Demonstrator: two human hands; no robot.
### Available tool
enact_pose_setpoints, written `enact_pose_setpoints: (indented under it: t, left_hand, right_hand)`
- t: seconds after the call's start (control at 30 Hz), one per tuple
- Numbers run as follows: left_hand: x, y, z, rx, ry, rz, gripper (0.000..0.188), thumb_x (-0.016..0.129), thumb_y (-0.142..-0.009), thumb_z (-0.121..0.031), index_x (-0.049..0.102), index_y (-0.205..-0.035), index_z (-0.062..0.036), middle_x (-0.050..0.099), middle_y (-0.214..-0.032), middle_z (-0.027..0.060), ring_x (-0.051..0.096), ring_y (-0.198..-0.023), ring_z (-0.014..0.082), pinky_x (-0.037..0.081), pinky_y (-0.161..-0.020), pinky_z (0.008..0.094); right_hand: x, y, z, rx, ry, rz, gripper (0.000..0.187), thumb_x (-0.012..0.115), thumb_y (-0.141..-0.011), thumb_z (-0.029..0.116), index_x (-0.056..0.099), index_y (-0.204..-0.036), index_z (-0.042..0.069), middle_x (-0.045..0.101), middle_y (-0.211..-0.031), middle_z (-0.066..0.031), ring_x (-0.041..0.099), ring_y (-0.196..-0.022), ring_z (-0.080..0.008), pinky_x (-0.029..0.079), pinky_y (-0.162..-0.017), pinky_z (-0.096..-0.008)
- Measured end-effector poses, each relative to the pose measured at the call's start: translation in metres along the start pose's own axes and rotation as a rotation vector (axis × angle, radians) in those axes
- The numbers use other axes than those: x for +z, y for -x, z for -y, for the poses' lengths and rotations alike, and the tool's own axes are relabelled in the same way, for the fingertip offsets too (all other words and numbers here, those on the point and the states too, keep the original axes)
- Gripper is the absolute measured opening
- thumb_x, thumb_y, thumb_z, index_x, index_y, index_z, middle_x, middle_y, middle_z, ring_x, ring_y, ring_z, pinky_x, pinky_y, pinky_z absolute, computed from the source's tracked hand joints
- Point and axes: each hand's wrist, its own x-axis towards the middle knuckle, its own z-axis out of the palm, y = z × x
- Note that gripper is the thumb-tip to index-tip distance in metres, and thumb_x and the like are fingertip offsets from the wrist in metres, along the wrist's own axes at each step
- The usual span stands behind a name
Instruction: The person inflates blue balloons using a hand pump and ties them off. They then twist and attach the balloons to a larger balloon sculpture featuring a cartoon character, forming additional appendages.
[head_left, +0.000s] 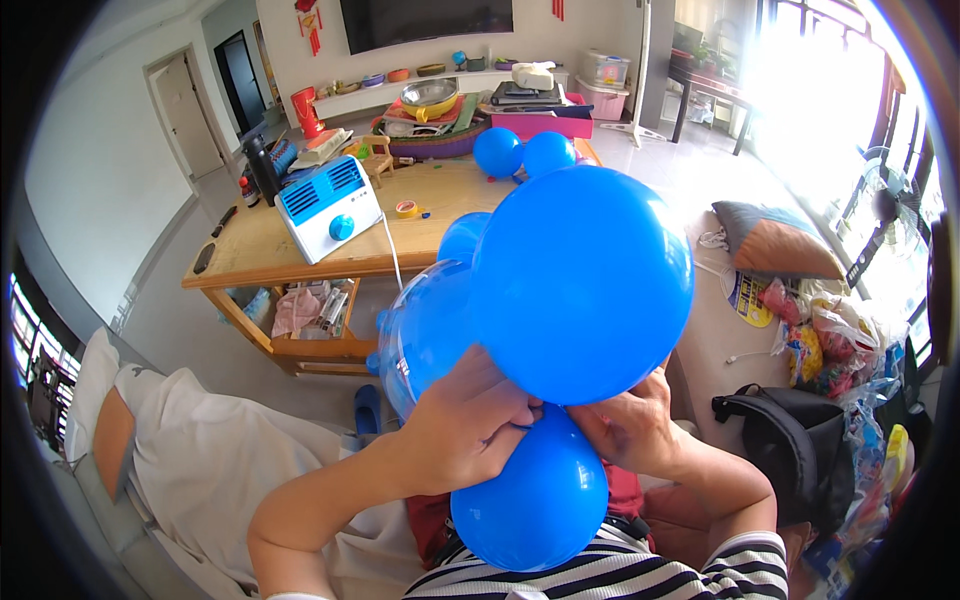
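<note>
Left, a cream cover (230, 440) drapes a seat; beyond it, a wooden bench (440, 192) carries a white-and-blue machine (318, 215). Centrally, the left grip (475, 410) is closed at the underside of the large blue balloon (585, 285) — just above a smaller blue balloon (530, 490) — and the right grip (635, 420) pinches there too, fingers hiding the necks. Rightward lie a yellow card (748, 300), its print illegible, and a black backpack (795, 450).

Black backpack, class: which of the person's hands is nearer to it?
Right. The right hand is left of the black backpack, apart from it; the left hand is farther left, at the lower left of the large blue balloon.
</note>
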Motion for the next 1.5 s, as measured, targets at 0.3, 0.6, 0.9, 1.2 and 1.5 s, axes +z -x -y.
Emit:
enact_pose_setpoints:
  t: [0.3, 0.6, 0.9, 1.2, 1.5]
  left_hand:
    - [-0.011, -0.012, 0.012, 0.521, -0.517, 0.11, 0.012, 0.06, -0.063, -0.005, 0.049, -0.066, -0.0077, 0.057, -0.077, 0.0081, 0.057, -0.076, 0.0226, 0.045, -0.081, 0.0387]
    - [-0.018, -0.022, 0.017, 0.67, -0.787, 0.086, 0.014, 0.06, -0.062, -0.01, 0.045, -0.063, -0.0104, 0.051, -0.071, 0.0035, 0.055, -0.069, 0.0168, 0.043, -0.069, 0.0318]
    - [-0.022, -0.02, 0.04, 0.878, -0.641, 0.023, 0.015, 0.061, -0.068, -0.015, 0.047, -0.065, -0.0121, 0.057, -0.076, 0.0038, 0.06, -0.073, 0.0168, 0.046, -0.07, 0.0312]
    - [-0.016, -0.022, 0.045, 0.968, -0.58, -0.007, 0.018, 0.065, -0.07, -0.016, 0.048, -0.065, -0.0126, 0.062, -0.083, 0.0046, 0.061, -0.078, 0.0173, 0.046, -0.07, 0.03]
    - [-0.017, -0.026, 0.049, 1.026, -0.643, -0.017, 0.014, 0.064, -0.07, -0.013, 0.052, -0.064, -0.014, 0.064, -0.091, 0.0048, 0.06, -0.086, 0.0155, 0.041, -0.07, 0.0263]
  right_hand:
    - [0.003, -0.01, 0.003, 0.154, -0.171, 0.036, 0.024, 0.068, -0.069, 0.005, 0.066, -0.091, 0.015, 0.059, -0.1, -0.0059, 0.053, -0.098, -0.0234, 0.025, -0.086, -0.0425]
    - [0.003, -0.025, 0.004, 0.122, -0.23, -0.051, 0.021, 0.067, -0.069, 0.001, 0.067, -0.088, 0.011, 0.06, -0.094, -0.0072, 0.055, -0.091, -0.0231, 0.029, -0.084, -0.0392]
    - [-0.001, -0.025, 0.006, 0.09, -0.281, -0.069, 0.018, 0.071, -0.072, 0.008, 0.069, -0.089, 0.013, 0.061, -0.095, -0.0046, 0.055, -0.09, -0.0177, 0.026, -0.086, -0.0395]
    - [0.005, -0.019, -0.006, 0.201, -0.562, -0.033, 0.013, 0.072, -0.073, 0.011, 0.07, -0.086, 0.015, 0.061, -0.098, -0.0033, 0.051, -0.097, -0.0184, 0.024, -0.091, -0.0423]
    - [-0.012, -0.031, -0.007, 0.156, -0.357, 0.106, 0.012, 0.07, -0.075, 0.013, 0.071, -0.087, 0.016, 0.06, -0.101, -0.0041, 0.049, -0.102, -0.0202, 0.022, -0.093, -0.0431]
